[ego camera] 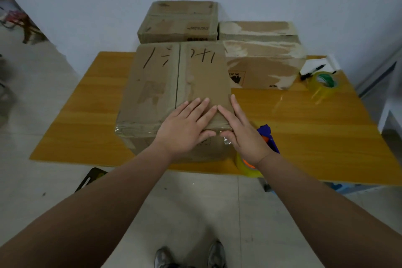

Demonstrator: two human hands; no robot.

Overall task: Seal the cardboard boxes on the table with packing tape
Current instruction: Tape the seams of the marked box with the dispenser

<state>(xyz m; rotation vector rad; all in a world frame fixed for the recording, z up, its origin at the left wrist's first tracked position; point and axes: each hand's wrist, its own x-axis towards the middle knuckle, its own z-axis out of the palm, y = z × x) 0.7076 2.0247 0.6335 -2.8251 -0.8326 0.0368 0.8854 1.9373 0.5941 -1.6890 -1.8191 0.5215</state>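
A large cardboard box (156, 85) with black handwriting on its top flaps stands at the front of the wooden table (304, 128). Clear tape runs along its near top edge. My left hand (185, 128) lies flat with straight fingers on the near right part of the top. My right hand (241, 130) presses the box's near right corner, fingers on top and thumb over the front edge. A blue tape dispenser (268, 137) with a yellowish roll (244, 166) sits on the table just behind my right wrist, partly hidden.
Two more cardboard boxes stand behind: one (180, 22) at the back centre, another (263, 56) with torn surface at the back right. A loose tape roll (324, 84), a black pen (313, 70) and white paper lie at the far right. A wall stands close behind.
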